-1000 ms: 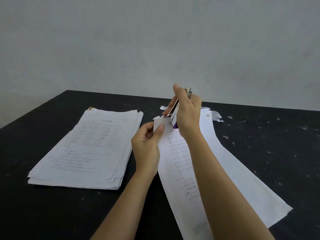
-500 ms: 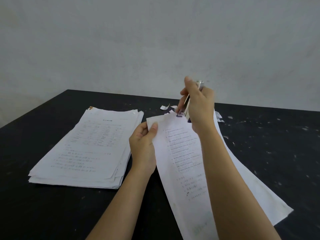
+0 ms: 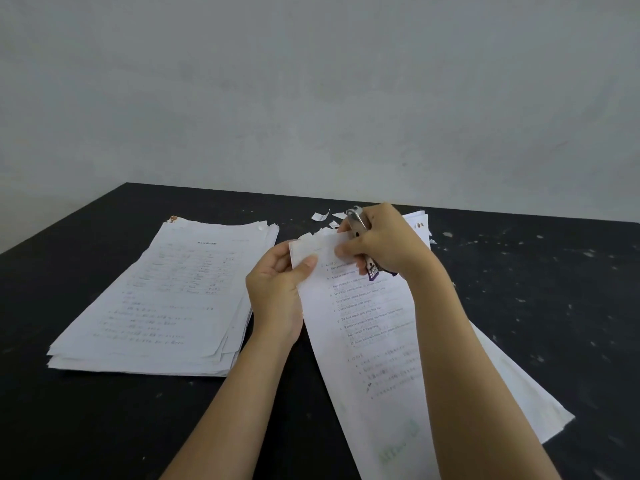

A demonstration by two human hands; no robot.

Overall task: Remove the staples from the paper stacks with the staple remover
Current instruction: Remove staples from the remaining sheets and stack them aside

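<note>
My left hand (image 3: 277,292) pinches the top left corner of a printed paper stack (image 3: 367,327), which is lifted off the table in front of me. My right hand (image 3: 384,240) grips a metal staple remover (image 3: 362,237) with a purple end and also touches the paper's top edge with its fingertips. The paper's corner looks torn and curled. Whether a staple sits there I cannot tell.
A thick pile of printed sheets (image 3: 166,299) lies at the left on the black table (image 3: 536,306). More sheets (image 3: 519,403) lie under my right arm. Small torn paper scraps (image 3: 320,216) lie at the back, near a grey wall.
My right hand has come down with the staple remover from above the paper to its top edge. The left hand keeps hold of the corner.
</note>
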